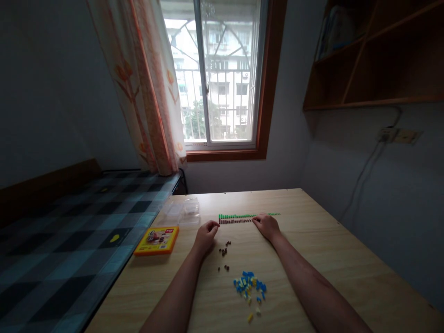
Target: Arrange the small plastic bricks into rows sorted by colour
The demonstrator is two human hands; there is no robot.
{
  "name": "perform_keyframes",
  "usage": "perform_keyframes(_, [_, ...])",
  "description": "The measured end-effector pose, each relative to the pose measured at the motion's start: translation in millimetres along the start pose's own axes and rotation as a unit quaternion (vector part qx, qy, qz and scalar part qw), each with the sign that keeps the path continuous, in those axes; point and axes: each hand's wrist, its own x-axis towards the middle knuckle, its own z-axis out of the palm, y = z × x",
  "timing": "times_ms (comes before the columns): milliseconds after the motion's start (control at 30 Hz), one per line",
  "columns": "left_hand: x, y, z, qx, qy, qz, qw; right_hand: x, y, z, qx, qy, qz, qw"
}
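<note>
A row of small green blocks [239, 216] runs across the table, and a row of small brown blocks [236, 221] lies just in front of it. At the left end of the brown row is my left hand [207, 235], fingers curled together. My right hand [267, 225] has its fingertips pinched at the brown row's right end, and it covers part of the green row. Whatever either hand grips is too small to make out. Loose brown pieces [224, 251] lie scattered nearer me, between my forearms.
A pile of blue and yellow pieces [248, 281] lies on the wooden table [305, 254] close to me. To the left are an orange-yellow box [157, 240] and clear plastic trays [182, 212]. A bed [69, 231] adjoins the table's left side; a wall stands right.
</note>
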Motion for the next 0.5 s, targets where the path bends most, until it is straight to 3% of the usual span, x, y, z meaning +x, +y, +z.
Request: perform_keyframes(500, [-0.7, 5.4, -0.2, 0.006, 0.002, -0.007, 1.0, -3.0, -1.0, -3.7, 0.059, 0.018, -0.025, 0.998])
